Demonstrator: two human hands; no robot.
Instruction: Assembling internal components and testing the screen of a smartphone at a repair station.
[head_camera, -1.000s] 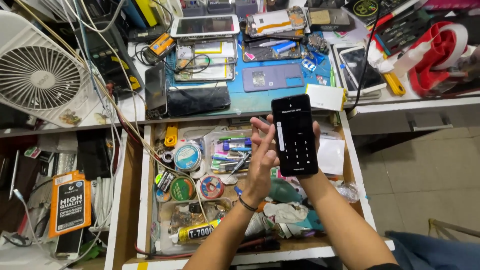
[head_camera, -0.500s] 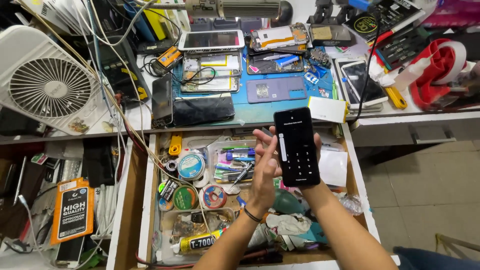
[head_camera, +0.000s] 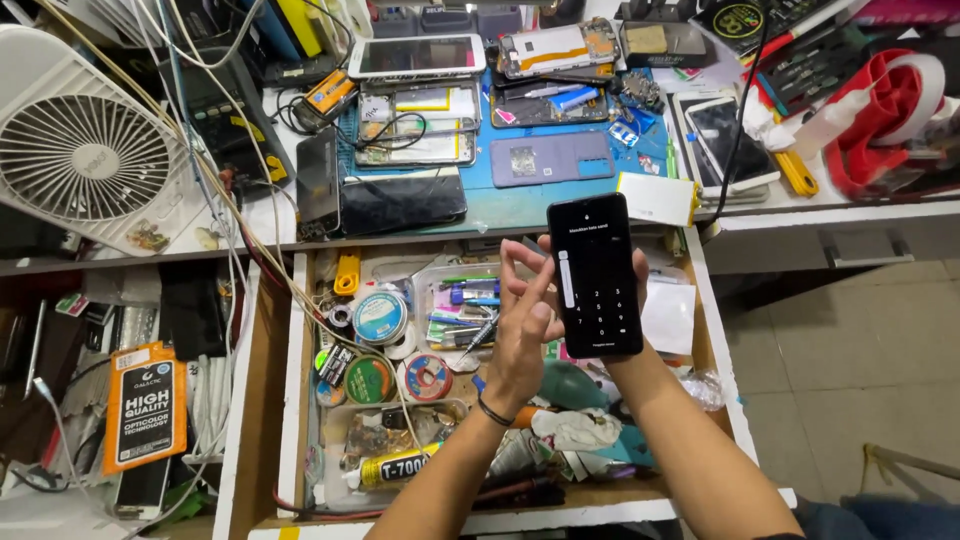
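Observation:
A black smartphone (head_camera: 596, 274) with a lit screen showing a keypad is held upright over an open drawer (head_camera: 294, 400). My right hand (head_camera: 640, 285) grips it from behind, fingers showing at its right edge. My left hand (head_camera: 522, 322), with a dark band at the wrist, is at the phone's left edge. Its fingers are spread and the fingertips touch the left side of the screen.
The drawer holds solder spools (head_camera: 379, 318), tape rolls, pens, a glue tube (head_camera: 392, 466) and rags. On the bench behind lie a blue mat (head_camera: 520, 205), several opened phones (head_camera: 555, 48), a tablet (head_camera: 417, 55) and a white box (head_camera: 656, 198). A white fan (head_camera: 85, 150) stands left, a red tape dispenser (head_camera: 885, 110) right.
The view has shifted slightly, and the phone stays held over the drawer. My left fingers have moved from beside the phone onto its left edge.

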